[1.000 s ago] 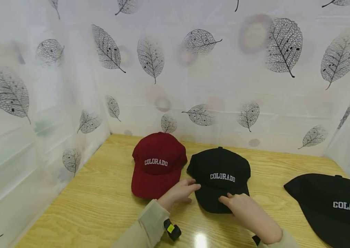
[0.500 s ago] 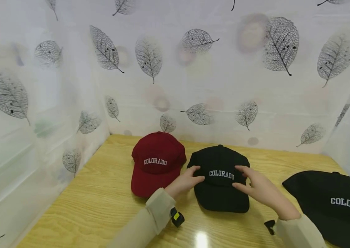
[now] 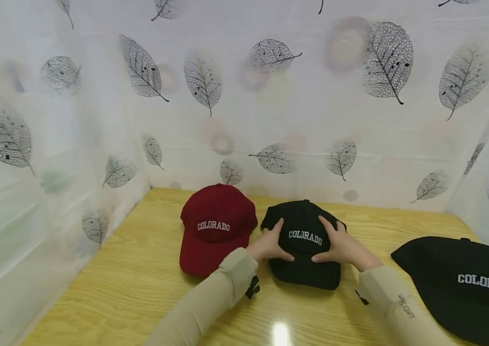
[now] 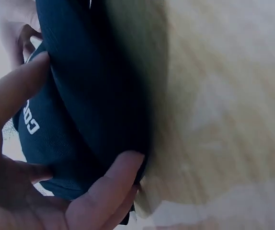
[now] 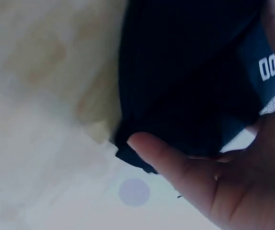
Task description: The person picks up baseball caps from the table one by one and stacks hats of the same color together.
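Observation:
A black baseball cap with white COLORADO lettering sits on the wooden table, its brim facing me. My left hand holds the left side of its crown, the thumb lying at the base of the brim. On the opposite side, my right hand holds the crown the same way, its thumb also where brim meets crown. In the left wrist view, fingers spread along the side of the dark cap. The right wrist view has a fingertip at the lower edge of the cap.
Just left stands a dark red COLORADO cap, close to my left wrist. At the right edge lies another black COLORADO cap, partly out of frame. Behind the wooden table hangs a white leaf-print curtain.
Both hands have moved from the brim up to the sides of the black cap's crown and now grip it. The cap has shifted slightly; the other caps stay put.

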The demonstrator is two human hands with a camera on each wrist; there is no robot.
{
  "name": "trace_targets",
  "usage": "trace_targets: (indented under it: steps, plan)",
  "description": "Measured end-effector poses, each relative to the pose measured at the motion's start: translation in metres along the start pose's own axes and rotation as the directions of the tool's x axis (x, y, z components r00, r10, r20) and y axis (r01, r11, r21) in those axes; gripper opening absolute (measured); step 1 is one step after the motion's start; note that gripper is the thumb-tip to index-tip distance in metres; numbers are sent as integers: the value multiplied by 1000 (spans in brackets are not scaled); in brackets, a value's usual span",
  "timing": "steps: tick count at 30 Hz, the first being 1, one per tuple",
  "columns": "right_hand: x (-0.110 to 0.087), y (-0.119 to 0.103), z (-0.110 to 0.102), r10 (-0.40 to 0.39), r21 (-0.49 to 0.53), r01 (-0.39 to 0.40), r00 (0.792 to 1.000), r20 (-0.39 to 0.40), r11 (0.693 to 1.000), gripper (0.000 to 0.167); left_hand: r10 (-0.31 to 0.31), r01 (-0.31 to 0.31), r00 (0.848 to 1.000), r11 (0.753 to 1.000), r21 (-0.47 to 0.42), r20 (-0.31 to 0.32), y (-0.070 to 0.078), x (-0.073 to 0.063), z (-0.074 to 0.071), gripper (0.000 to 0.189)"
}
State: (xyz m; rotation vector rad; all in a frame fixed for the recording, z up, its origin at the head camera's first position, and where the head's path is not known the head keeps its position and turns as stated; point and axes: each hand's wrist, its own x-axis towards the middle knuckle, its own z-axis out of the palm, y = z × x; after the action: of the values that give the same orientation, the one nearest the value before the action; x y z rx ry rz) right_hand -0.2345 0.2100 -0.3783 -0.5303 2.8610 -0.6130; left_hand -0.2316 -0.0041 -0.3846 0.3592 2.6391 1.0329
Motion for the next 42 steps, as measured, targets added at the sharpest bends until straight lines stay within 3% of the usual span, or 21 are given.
trace_targets:
  steps: [5, 9, 12, 15, 20, 23, 29, 34, 42]
  plan:
    - [9, -4, -2, 25, -56, -21, 997, 67, 998, 105, -46, 47, 999, 998, 30, -11, -1, 5, 0, 104]
    - [5, -4, 1, 28, -34, -27, 999, 36, 999, 108, -27, 28, 999, 999, 21, -38, -5, 2, 2, 104]
    - [-6, -4, 6, 60, 53, -60, 998, 3, 997, 116, -4, 3, 999, 1000, -15, -39, -10, -4, 4, 104]
    - [-20, -2, 9, 88, 167, -92, 996, 26, 982, 119, 0, -1, 1000, 998, -68, -12, -14, -12, 3, 99]
    - [-36, 2, 7, 102, 351, -140, 987, 125, 926, 117, -64, 71, 997, 974, -215, 43, -13, -24, -1, 85]
    - [-40, 2, 6, 103, 406, -162, 981, 164, 900, 117, -97, 108, 994, 958, -267, 54, -12, -28, -3, 77]
    - [-40, -2, 7, 88, 347, -141, 983, 163, 927, 117, -117, 120, 993, 958, -261, 28, -16, -29, -1, 66]
    - [-39, -4, 7, 69, 288, -109, 987, 148, 951, 117, -122, 129, 992, 963, -236, 45, -15, -33, -1, 60]
    - [-42, -2, 5, 65, 217, -97, 987, 150, 971, 111, -137, 172, 983, 910, -377, 119, -21, -42, -6, 47]
